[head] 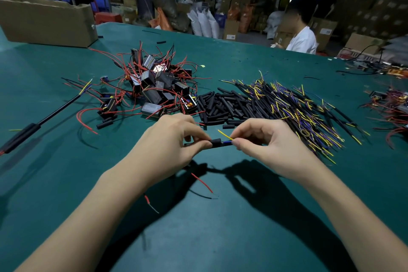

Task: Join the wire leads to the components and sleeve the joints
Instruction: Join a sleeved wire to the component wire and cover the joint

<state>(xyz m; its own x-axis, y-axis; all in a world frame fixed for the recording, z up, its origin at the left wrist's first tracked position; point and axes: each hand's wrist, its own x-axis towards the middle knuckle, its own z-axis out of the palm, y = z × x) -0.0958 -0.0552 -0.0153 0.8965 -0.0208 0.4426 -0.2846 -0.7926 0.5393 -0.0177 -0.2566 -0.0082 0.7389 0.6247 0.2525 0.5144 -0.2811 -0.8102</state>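
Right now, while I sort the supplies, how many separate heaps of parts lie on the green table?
4, with more possibly out of frame: components with red wires center-left, black sleeves center, sleeved leads right, and a small heap at the right edge.

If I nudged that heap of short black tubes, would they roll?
Probably: the tubes look round and smooth, so loose ones at the edge may roll on the flat mat. They look small and hollow, so likely light. Those in the heap would likely just shift.

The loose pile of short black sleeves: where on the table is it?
In the head view the pile of black sleeves lies right of centre on the green table, between the red-wired components and the yellow-tipped wires.
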